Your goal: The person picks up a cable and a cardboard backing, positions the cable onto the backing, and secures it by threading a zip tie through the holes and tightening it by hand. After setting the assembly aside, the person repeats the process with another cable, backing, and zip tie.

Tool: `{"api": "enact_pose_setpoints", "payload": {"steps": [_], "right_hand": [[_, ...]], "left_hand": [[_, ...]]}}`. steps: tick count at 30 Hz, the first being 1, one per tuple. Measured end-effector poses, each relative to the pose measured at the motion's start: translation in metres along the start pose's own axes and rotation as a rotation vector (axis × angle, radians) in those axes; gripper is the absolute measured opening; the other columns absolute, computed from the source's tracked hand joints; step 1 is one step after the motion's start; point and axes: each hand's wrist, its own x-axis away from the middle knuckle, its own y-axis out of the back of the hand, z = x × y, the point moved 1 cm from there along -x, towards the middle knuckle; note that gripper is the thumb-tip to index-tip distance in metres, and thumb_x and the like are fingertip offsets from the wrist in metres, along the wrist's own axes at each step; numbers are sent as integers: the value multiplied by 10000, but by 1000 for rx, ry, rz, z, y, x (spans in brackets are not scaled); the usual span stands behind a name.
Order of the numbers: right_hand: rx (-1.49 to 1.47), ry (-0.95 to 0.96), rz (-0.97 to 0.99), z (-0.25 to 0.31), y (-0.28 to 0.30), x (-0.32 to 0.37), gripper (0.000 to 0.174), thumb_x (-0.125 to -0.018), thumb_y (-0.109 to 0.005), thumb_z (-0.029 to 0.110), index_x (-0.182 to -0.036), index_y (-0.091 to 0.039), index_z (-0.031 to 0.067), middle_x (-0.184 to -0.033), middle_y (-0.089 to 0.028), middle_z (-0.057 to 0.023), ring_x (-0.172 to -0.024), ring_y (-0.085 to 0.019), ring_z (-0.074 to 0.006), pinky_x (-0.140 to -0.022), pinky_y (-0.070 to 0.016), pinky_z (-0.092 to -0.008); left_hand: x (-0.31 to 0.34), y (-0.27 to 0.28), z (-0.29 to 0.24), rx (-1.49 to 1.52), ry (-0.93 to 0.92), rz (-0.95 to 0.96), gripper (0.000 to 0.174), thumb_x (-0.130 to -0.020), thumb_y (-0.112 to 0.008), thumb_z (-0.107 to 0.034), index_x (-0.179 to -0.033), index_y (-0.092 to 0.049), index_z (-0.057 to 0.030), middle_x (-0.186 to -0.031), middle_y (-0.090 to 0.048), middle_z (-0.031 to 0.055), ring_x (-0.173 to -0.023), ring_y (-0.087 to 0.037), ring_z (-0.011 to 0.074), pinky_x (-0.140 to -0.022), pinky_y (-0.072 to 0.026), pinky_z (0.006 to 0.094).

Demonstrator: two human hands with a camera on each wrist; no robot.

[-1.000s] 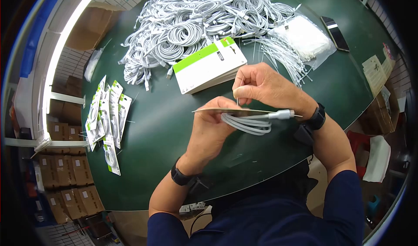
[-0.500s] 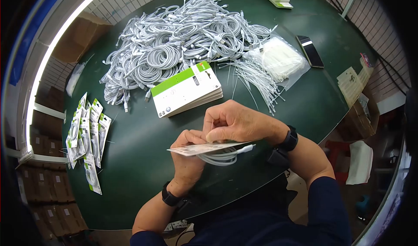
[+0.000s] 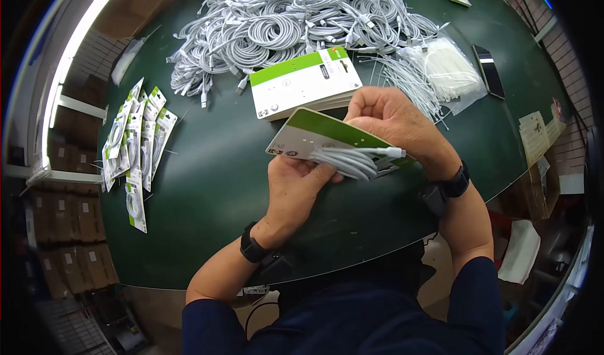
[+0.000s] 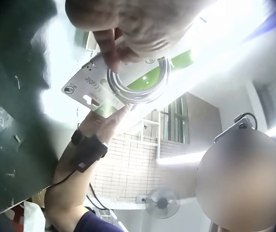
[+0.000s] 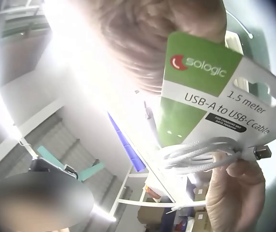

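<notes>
My left hand grips a green and white packaging card, its thumb over a coiled white USB cable lying against the card's front. A cable plug points toward the right end. In the right wrist view the card's print reads USB-A to USB-C cable. Behind the card's upper right edge is my right hand, fingers curled and their tips partly hidden. From beside that hand a thin white cable tie sticks out in the right wrist view; the tips seem to pinch it.
A large heap of coiled white cables covers the table's back. Before it lies a stack of cards. Loose cable ties, a bag of ties and a phone are to the right. Several carded cables lie at left.
The card, seen nearly edge-on before, has tipped so its front with the coil faces the head view. The right hand has moved from the card's middle toward its upper right. The head view has shifted.
</notes>
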Motion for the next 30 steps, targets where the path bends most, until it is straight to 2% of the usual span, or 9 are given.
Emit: {"api": "enact_pose_setpoints", "payload": {"steps": [6,9,13,15,18,21,24,27,30], "right_hand": [[-123,207,-261,11,9,5,207,-1043,-659,165,-1156,-679,-7,-1025,-751,-77,-886,-681,-85,-772,-548,-241],[19,290,-232,11,5,8,287,-1029,-673,138,-1272,-658,-14,-1065,-757,-101,-916,-695,-110,-824,-557,-269],[407,304,-380,4,-8,4,270,-967,-747,91,-1207,-710,-27,-1029,-779,-98,-926,-704,-105,-824,-566,-272],[316,265,-408,6,-8,5,247,-950,-768,83,-1170,-736,-26,-990,-785,-77,-868,-708,-94,-791,-574,-253],[266,291,-423,3,2,6,255,-957,-761,76,-1189,-740,-26,-985,-786,-68,-834,-711,-89,-758,-578,-240],[261,276,-401,6,5,7,242,-956,-759,74,-1177,-749,-25,-982,-787,-72,-841,-713,-91,-756,-583,-249],[371,253,-347,14,1,10,226,-919,-770,76,-1122,-771,-23,-952,-779,-67,-812,-695,-90,-734,-577,-249],[431,224,-302,13,-4,8,229,-891,-782,85,-1097,-780,-15,-890,-755,-56,-770,-664,-83,-704,-552,-242],[485,240,-245,11,-10,9,233,-881,-793,91,-1098,-784,7,-845,-732,-52,-744,-643,-87,-687,-538,-250]], "left_hand": [[-4,5,2,216,-8,-86,243,-983,-735,-27,-1218,-681,2,-1124,-745,90,-943,-723,156,-768,-620,285],[-5,5,-1,320,31,-168,232,-1000,-722,-53,-1226,-685,-18,-1138,-740,76,-959,-721,149,-767,-630,279],[-6,4,-6,337,73,-162,234,-1025,-693,-82,-1250,-667,-26,-1152,-733,83,-962,-724,150,-753,-633,275],[-7,6,-8,306,97,-140,251,-1041,-667,-93,-1281,-637,-29,-1174,-723,87,-971,-729,154,-729,-629,268],[-8,14,-12,155,-49,-106,304,-1034,-675,-93,-1321,-617,-10,-1217,-711,105,-1024,-720,173,-838,-616,291],[-14,15,-25,-117,-374,-269,403,-1006,-717,-109,-1372,-594,6,-1295,-670,127,-1150,-667,195,-1005,-545,347],[-26,34,-47,-579,-713,-271,601,-871,-860,-124,-1385,-584,21,-1326,-618,155,-1227,-609,244,-1009,-527,392],[-21,25,-85,-1220,-729,35,708,-790,-901,-150,-1407,-583,-10,-1312,-590,195,-1274,-560,306,-1005,-514,419],[-15,11,-82,-1314,-512,139,693,-745,-901,-144,-1367,-614,-37,-1242,-674,167,-1174,-645,332,-1000,-516,411]]}}
